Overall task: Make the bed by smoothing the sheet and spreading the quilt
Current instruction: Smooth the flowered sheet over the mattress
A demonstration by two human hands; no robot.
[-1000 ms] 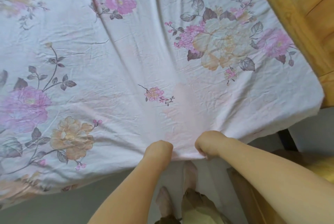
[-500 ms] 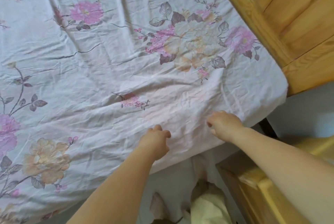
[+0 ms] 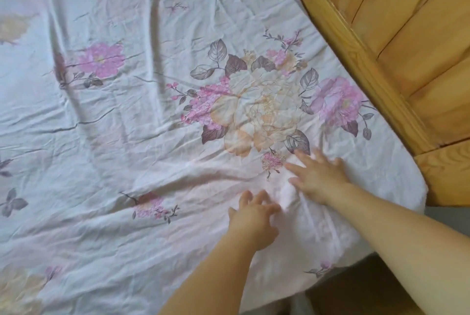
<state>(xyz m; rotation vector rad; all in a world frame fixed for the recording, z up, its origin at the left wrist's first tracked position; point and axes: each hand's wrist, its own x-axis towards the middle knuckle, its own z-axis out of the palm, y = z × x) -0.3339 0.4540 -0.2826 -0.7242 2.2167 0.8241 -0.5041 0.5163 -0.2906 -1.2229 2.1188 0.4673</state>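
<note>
Both hands' fingers spread flat on the sheet.

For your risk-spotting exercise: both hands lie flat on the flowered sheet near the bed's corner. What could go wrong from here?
1. The right hand and left hand work close together, so they might bunch the small fold between them rather than flatten it.
2. Long creases run across the sheet far from both hands; smoothing only this corner would probably leave them.
</note>
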